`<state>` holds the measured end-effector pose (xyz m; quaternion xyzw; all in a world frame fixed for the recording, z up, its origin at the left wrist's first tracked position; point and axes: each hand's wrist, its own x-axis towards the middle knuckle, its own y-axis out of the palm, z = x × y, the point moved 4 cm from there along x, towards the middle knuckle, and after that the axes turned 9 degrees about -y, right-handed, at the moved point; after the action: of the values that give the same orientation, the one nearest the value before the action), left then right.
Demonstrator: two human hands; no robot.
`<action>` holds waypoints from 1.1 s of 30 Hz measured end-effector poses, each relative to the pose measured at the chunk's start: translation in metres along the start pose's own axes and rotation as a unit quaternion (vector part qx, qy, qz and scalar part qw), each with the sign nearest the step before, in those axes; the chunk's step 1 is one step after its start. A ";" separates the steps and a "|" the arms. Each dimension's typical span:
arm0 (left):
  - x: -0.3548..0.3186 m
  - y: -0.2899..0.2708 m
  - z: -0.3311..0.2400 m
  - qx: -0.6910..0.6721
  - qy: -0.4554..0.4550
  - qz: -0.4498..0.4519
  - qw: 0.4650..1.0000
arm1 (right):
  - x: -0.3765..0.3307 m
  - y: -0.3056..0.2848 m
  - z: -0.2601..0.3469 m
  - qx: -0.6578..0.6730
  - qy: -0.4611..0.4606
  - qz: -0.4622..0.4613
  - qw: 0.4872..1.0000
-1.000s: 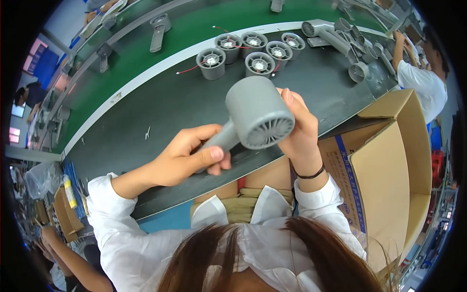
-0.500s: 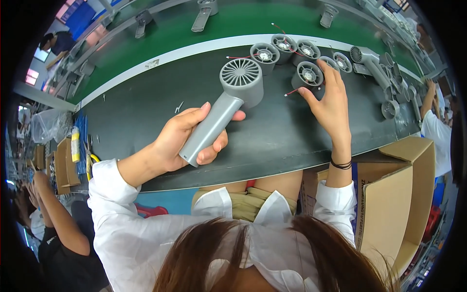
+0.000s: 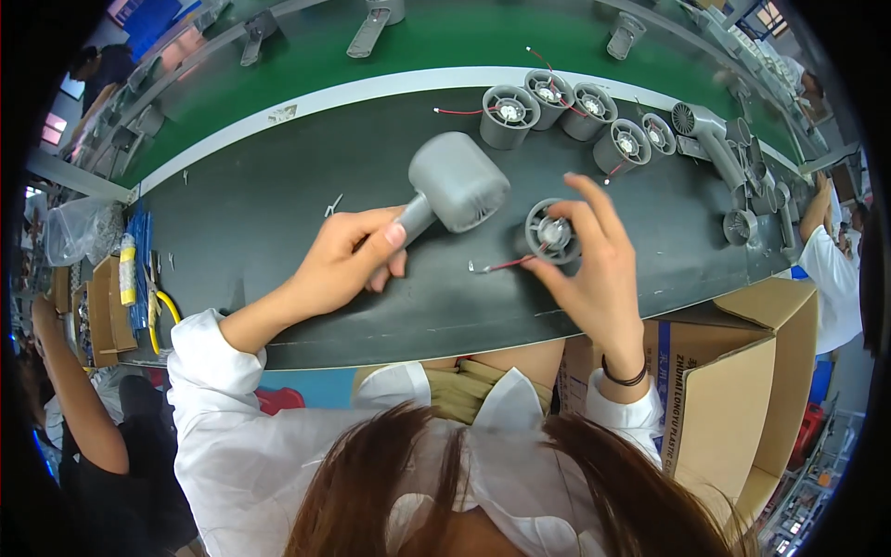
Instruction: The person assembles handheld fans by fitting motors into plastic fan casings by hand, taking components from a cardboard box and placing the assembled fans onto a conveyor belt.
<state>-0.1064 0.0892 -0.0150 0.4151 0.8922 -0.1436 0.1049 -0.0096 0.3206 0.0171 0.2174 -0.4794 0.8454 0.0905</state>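
Observation:
My left hand (image 3: 345, 255) is closed round the handle of a grey handheld fan housing (image 3: 457, 178). The housing's round head points up and to the right, its slotted grille turned down out of sight. Between the thumb and fingers of my right hand (image 3: 599, 269) is a grey cylindrical fan motor unit (image 3: 549, 230), its spoked ring and pale hub facing me. A red lead (image 3: 509, 265) with a small white connector trails from it toward the left. The two pieces are a short distance apart, over the dark work mat (image 3: 418, 316).
Several similar motor units (image 3: 509, 111) stand farther back on the mat. More grey fan housings (image 3: 710, 135) lie at the right. Yellow-handled pliers (image 3: 165, 320) and blue wires (image 3: 139, 265) lie at the left edge. An open cardboard box (image 3: 733, 390) stands near right; a green conveyor (image 3: 306, 70) runs behind.
My right hand has taken a motor unit from the group and brought it nearer to me. My left hand has turned the fan housing so its grille no longer faces up.

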 end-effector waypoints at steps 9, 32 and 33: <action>-0.015 0.007 -0.018 0.399 0.239 -0.187 0.865 | -0.012 0.009 -0.017 0.152 -0.002 0.049 0.987; -0.028 0.028 -0.005 0.383 0.268 -0.180 0.866 | 0.013 -0.022 0.052 -0.184 -0.181 -0.057 0.964; -0.028 0.028 -0.005 0.378 0.274 -0.177 0.866 | 0.014 -0.021 0.052 -0.183 -0.182 -0.056 0.965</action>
<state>-0.0675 0.0885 -0.0071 0.2806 0.8209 -0.3671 -0.3357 0.0001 0.2867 0.0631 0.3736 -0.6215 0.6830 0.0871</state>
